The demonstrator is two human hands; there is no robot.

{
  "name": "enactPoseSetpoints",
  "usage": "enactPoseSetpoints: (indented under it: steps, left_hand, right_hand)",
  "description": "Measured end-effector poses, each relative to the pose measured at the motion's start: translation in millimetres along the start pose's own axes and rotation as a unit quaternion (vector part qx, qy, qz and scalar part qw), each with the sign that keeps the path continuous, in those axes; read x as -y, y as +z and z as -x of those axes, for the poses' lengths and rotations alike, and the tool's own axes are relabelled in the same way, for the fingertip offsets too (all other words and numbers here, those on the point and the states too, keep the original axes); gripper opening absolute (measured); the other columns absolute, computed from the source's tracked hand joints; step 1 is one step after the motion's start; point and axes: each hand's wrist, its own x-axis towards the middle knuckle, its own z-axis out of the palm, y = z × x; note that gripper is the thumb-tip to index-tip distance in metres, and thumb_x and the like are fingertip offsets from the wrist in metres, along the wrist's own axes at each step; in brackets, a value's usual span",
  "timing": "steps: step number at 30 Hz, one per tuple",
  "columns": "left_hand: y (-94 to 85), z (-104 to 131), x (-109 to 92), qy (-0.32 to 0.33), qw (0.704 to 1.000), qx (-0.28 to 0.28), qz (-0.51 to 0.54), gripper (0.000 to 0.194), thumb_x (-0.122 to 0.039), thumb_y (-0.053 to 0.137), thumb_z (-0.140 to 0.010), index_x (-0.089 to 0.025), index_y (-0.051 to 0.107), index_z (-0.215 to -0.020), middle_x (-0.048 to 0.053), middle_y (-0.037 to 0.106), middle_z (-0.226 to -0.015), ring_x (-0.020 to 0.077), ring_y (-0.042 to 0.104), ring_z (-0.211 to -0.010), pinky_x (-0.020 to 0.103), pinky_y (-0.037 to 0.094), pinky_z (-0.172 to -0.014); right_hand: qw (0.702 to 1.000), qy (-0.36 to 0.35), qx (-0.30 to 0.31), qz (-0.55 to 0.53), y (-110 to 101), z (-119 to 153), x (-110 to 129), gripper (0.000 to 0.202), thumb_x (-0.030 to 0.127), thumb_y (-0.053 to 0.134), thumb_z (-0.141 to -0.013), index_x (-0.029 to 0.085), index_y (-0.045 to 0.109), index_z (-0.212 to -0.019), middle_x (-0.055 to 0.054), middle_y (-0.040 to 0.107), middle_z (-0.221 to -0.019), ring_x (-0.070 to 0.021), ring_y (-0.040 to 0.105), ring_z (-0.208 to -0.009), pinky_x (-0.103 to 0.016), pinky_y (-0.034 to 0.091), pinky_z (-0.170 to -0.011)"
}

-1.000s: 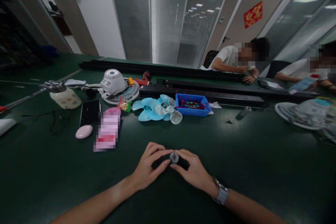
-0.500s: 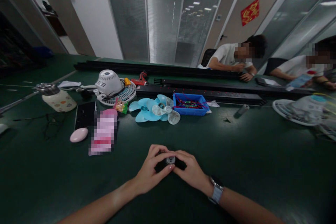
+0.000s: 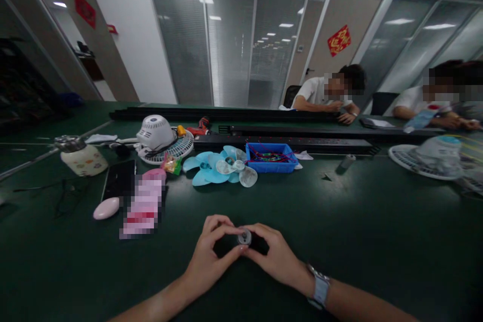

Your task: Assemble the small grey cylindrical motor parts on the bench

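At the near middle of the table, a small motor (image 3: pixel 244 236) shows its round grey metal end, with a dark centre and small holes. The fingertips and thumb of my left hand (image 3: pixel 215 244) pinch it from the left. From the other side, my right hand (image 3: pixel 273 251) grips the same motor between thumb and fingers, so the two hands form a ring around it. A watch (image 3: pixel 320 287) sits on my right wrist. The motor's lower part is hidden from this angle.
Beyond my hands lie light-blue fan blades (image 3: pixel 211 171) and a blue bin (image 3: pixel 271 165) of wires. A fan body (image 3: pixel 156 133), jug (image 3: pixel 85 160) and pink pouch (image 3: pixel 145 201) stand left. A metal cylinder (image 3: pixel 347 162) and another fan (image 3: pixel 437 156) are right. People sit opposite.
The camera view has tilted up slightly, so the table things appear a little lower. Both hands keep hold of the motor, their fingers slightly shifted, with its end face more plainly visible.
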Motion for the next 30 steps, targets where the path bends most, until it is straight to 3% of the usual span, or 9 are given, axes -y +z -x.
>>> enactPoseSetpoints:
  steps: [4,6,9,17,19,23,25,28,30]
  left_hand:
    - [0.7,1.1,-1.1,-0.003,1.0,-0.012,-0.015,0.025,-0.033,0.072,-0.082,-0.029,0.067,-0.106,0.006,0.054,-0.106,0.0233,0.051,-0.104,0.039,0.046,-0.09]
    - [0.9,-0.9,-3.0,0.014,0.999,0.014,-0.027,0.037,-0.032,0.07,-0.083,-0.033,0.063,-0.12,0.006,0.053,-0.114,0.0241,0.049,-0.111,0.041,0.043,-0.097]
    - [1.5,-5.3,-4.3,0.032,0.998,0.043,-0.031,0.035,-0.029,0.064,-0.088,-0.036,0.062,-0.123,0.005,0.051,-0.121,0.0239,0.046,-0.116,0.042,0.04,-0.101]
    - [0.0,-6.3,-3.9,0.034,0.999,-0.02,-0.016,0.011,-0.031,0.064,-0.088,-0.026,0.068,-0.097,0.005,0.056,-0.101,0.0215,0.051,-0.102,0.039,0.043,-0.09]
    - [-0.5,-4.7,-5.2,0.034,0.999,-0.026,-0.021,0.017,-0.032,0.067,-0.085,-0.025,0.066,-0.101,0.005,0.056,-0.103,0.0226,0.051,-0.103,0.04,0.044,-0.09]
    - [-0.8,-3.2,-6.8,0.042,0.998,0.026,-0.042,0.038,-0.033,0.069,-0.084,-0.032,0.061,-0.121,0.006,0.055,-0.117,0.0249,0.047,-0.113,0.043,0.041,-0.098]
    - [-0.6,-3.2,-6.0,0.044,0.998,0.03,-0.042,0.032,-0.033,0.068,-0.084,-0.032,0.064,-0.117,0.006,0.054,-0.118,0.0251,0.047,-0.114,0.043,0.041,-0.098]
    - [0.0,-3.7,-3.5,0.033,0.999,-0.012,-0.029,0.014,-0.033,0.07,-0.083,-0.025,0.067,-0.095,0.006,0.056,-0.109,0.0239,0.051,-0.107,0.041,0.043,-0.093]
    - [0.2,-3.8,-1.9,0.026,0.999,-0.04,-0.023,0.014,-0.033,0.071,-0.081,-0.022,0.064,-0.084,0.005,0.056,-0.103,0.0226,0.052,-0.101,0.039,0.044,-0.088]
  right_hand:
    - [1.0,-0.012,-0.001,0.001,1.1,0.4,-4.4,0.032,0.03,0.069,-0.084,0.026,0.065,-0.115,-0.002,0.068,-0.109,-0.0168,0.062,-0.1,-0.03,0.048,-0.089]
    - [1.0,-0.023,-0.003,0.011,0.8,0.4,-6.3,0.03,0.025,0.069,-0.084,0.024,0.064,-0.113,-0.002,0.067,-0.107,-0.0167,0.062,-0.098,-0.03,0.048,-0.088]
    - [0.999,-0.026,-0.002,0.026,-0.2,0.7,-6.8,0.023,0.024,0.067,-0.085,0.022,0.065,-0.107,-0.002,0.067,-0.101,-0.0164,0.062,-0.091,-0.03,0.049,-0.082]
    - [0.999,-0.043,0.002,0.015,-1.7,1.7,-2.9,0.034,0.033,0.069,-0.084,0.026,0.063,-0.117,-0.003,0.067,-0.111,-0.0175,0.062,-0.1,-0.034,0.05,-0.09]
    - [0.999,-0.041,0.0,0.015,-1.7,2.0,-3.5,0.033,0.031,0.069,-0.084,0.026,0.063,-0.116,-0.003,0.067,-0.112,-0.0182,0.063,-0.101,-0.035,0.05,-0.09]
    - [0.999,-0.042,-0.002,0.025,-1.7,2.6,-4.8,0.031,0.024,0.069,-0.083,0.024,0.063,-0.113,-0.004,0.067,-0.112,-0.0193,0.062,-0.102,-0.036,0.05,-0.091]
    - [0.999,-0.042,0.001,0.025,-1.6,2.5,-4.5,0.031,0.024,0.069,-0.083,0.023,0.063,-0.114,-0.004,0.067,-0.112,-0.019,0.062,-0.103,-0.035,0.05,-0.091]
    - [0.999,-0.044,-0.003,0.024,-1.0,2.1,-3.4,0.033,0.03,0.069,-0.084,0.024,0.063,-0.116,-0.004,0.068,-0.112,-0.0185,0.063,-0.102,-0.035,0.05,-0.091]
    - [0.999,-0.047,-0.006,0.024,-0.6,1.8,-3.2,0.035,0.032,0.069,-0.084,0.024,0.062,-0.117,-0.004,0.068,-0.112,-0.0182,0.063,-0.102,-0.035,0.05,-0.091]
